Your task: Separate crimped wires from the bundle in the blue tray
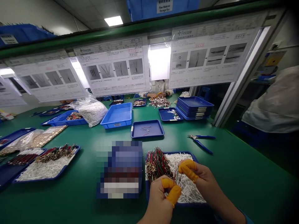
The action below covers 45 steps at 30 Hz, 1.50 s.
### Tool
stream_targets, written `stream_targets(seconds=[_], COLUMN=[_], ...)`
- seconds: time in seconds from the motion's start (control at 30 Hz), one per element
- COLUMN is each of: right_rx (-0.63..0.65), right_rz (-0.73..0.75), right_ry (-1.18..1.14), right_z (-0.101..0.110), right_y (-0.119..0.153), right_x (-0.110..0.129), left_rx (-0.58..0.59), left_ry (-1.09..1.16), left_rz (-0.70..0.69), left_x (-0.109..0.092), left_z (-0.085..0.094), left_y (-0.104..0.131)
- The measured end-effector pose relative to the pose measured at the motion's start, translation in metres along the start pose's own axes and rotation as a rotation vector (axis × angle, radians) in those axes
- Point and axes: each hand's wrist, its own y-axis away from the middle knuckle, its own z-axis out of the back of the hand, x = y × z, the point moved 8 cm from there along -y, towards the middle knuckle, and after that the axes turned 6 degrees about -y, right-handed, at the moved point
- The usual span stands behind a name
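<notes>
Yellow finger cots cover fingertips on both hands. My left hand (163,196) is closed in a pinch on thin red and dark wires (175,176) that stick up from the fingers. To the right and slightly farther away, my right hand (202,177) pinches at the upper end of a thin dark wire; its exact fingertip hold is too small to make out. Both hands are over a blue tray (194,158) of short white tubes (187,189). At that tray's left side lies a thick bundle of red, green and black wires (158,163) with metal ends.
Left of my hands sits a pixelated blue tray (126,155). Blue-handled pliers (202,140) lie open at right. Farther back are a shallow tray (147,129) with a few wires, a blue bin (117,115) and stacked trays (195,109). A person's hands (155,95) work across the table.
</notes>
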Motion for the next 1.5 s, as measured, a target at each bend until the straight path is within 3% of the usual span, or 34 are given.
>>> stream_targets(seconds=[0.13, 0.27, 0.43, 0.57, 0.8, 0.97, 1.2, 1.5], right_rx=[0.065, 0.008, -0.029, -0.064, 0.11, 0.182, 0.182, 0.148], right_rz=[-0.076, -0.099, -0.002, -0.017, -0.085, -0.116, -0.08, 0.11], right_ry=[-0.125, -0.217, -0.142, -0.088, -0.206, -0.203, -0.221, -0.005], right_z=[-0.007, -0.005, -0.001, 0.004, -0.004, -0.012, -0.011, -0.003], right_y=[-0.002, -0.001, 0.0, -0.002, -0.003, 0.0, 0.0, 0.002], right_x=[-0.002, -0.002, 0.001, -0.003, 0.006, 0.011, 0.013, 0.017], left_rx=[-0.015, -0.029, 0.02, 0.026, 0.009, 0.06, 0.047, 0.127], left_ry=[-0.011, -0.059, -0.131, -0.15, -0.103, -0.144, -0.132, -0.219], left_rz=[0.005, -0.034, -0.056, -0.107, -0.075, -0.072, -0.052, -0.028], left_x=[0.006, 0.006, -0.003, -0.009, -0.006, -0.009, -0.006, -0.009], left_z=[-0.002, -0.004, -0.006, -0.006, -0.007, -0.01, -0.008, -0.014], left_y=[0.0, 0.001, 0.003, 0.003, 0.003, 0.005, 0.004, 0.005])
